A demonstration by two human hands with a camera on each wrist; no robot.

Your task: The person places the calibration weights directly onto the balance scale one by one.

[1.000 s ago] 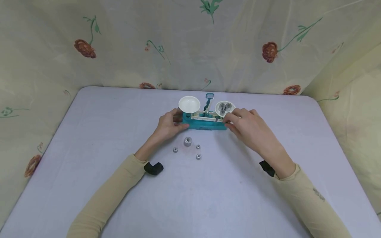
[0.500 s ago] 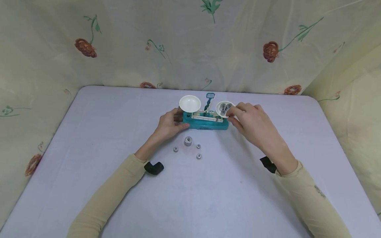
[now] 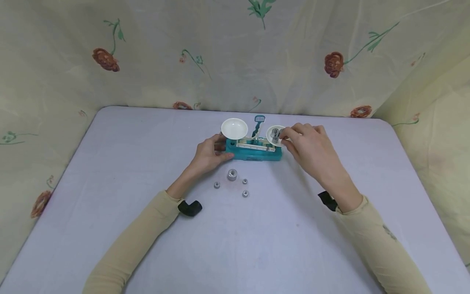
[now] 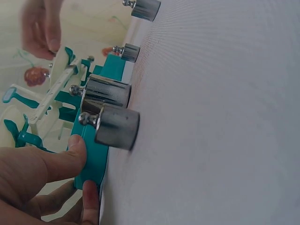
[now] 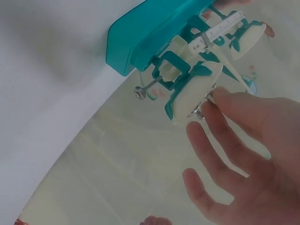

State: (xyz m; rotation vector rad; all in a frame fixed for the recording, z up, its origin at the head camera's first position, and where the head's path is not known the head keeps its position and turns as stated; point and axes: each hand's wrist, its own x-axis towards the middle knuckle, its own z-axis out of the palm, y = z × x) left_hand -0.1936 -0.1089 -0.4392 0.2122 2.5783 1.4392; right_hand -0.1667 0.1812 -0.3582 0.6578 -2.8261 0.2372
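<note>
A teal balance scale (image 3: 253, 154) stands near the far edge of the table. My left hand (image 3: 208, 156) grips the left end of its base, and the left wrist view has the thumb (image 4: 77, 145) against the teal side. Nothing lies in the white left pan (image 3: 234, 128). In the right pan (image 3: 269, 131) sit metal weights (image 3: 275, 134), partly covered by my right hand (image 3: 310, 153). Thumb and forefinger of that hand pinch a small weight (image 5: 209, 95) at the pan, its other fingers loosely bent in the right wrist view.
Several knobbed metal weights stand on the table in front of the scale, the biggest weight (image 3: 232, 175) closest to the base. A flower-patterned curtain (image 3: 227, 53) hangs behind the white-covered table (image 3: 257, 245).
The right hand has shifted slightly up from the right end of the base to the right pan, its fingers now on a weight there. The left hand keeps its hold on the base.
</note>
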